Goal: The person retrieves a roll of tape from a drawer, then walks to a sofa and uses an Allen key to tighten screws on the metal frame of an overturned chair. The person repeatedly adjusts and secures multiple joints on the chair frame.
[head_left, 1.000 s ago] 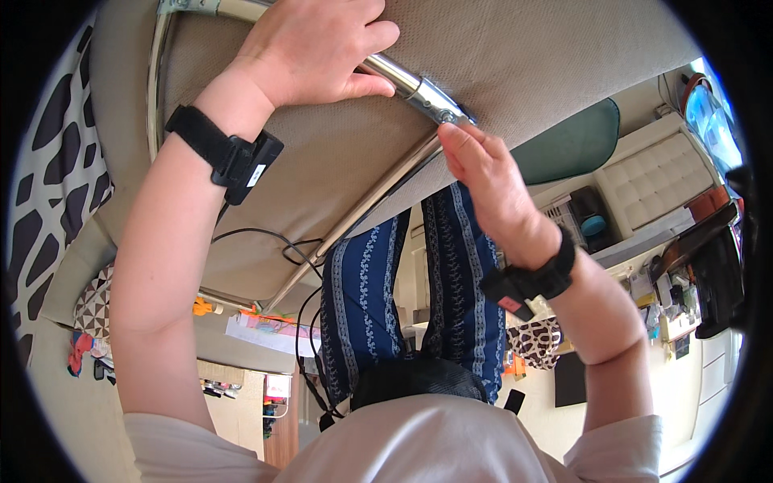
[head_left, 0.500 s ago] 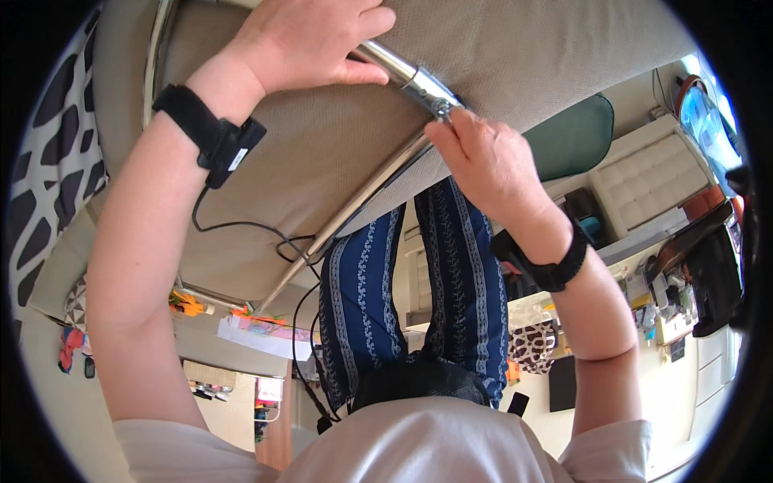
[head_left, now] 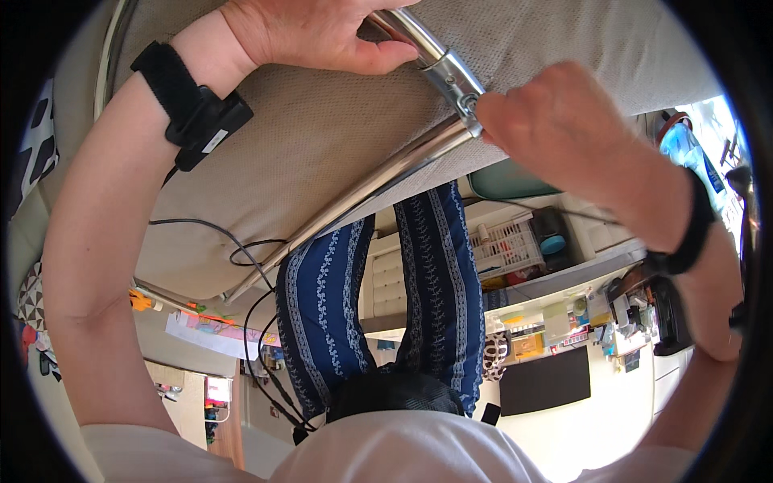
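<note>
Along the upper middle runs a shiny metal tube (head_left: 419,36), part of a frame against beige fabric. My left hand (head_left: 310,36) grips it, thumb along the near side, fingers partly cut off by the upper edge. A metal sleeve connector (head_left: 451,79) joins this tube to a longer metal tube (head_left: 378,181) slanting down to the left. On the connector sits a bolt (head_left: 468,105). Closed at that bolt is my right hand (head_left: 555,121), slightly blurred; whether it pinches the bolt or a small tool is hidden.
Beige fabric (head_left: 266,137) spreads behind the tubes. A black cable (head_left: 217,227) loops from my left wrist device (head_left: 211,129) past my patterned blue trousers (head_left: 322,282). Beyond are a white basket (head_left: 507,245), a green rounded panel (head_left: 515,179) and a cluttered shelf (head_left: 555,318).
My right hand has turned over and its wrist and forearm have swung outward to the right, fingers still at the bolt. My left hand keeps its hold on the tube. The view has shifted a little.
</note>
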{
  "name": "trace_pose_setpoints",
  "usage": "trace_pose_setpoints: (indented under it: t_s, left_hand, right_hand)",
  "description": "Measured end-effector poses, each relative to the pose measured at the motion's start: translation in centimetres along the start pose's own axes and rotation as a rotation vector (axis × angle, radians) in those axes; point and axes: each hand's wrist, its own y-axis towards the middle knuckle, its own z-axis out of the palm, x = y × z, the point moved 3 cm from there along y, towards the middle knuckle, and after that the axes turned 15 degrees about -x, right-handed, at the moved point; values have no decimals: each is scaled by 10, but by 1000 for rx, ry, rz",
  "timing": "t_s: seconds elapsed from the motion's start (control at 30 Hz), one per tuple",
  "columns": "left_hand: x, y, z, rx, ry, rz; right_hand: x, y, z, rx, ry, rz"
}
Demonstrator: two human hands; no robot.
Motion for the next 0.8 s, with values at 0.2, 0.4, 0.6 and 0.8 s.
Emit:
trace_pose_setpoints:
  t_s: [0.2, 0.4, 0.6, 0.8]
  left_hand:
    - [-1, -6, -1, 33, 11, 29]
    - [-4, -2, -2, -17, -19, -39]
    - [-5, 6, 1, 63, 11, -6]
    - [0, 8, 1, 170, 82, 33]
  right_hand:
    - [-15, 48, -32, 254, 98, -662]
    - [-8, 63, -27, 632, -17, -401]
    - [-32, 12, -32, -74, 116, -3]
    - [-67, -15, 1, -633, -295, 358]
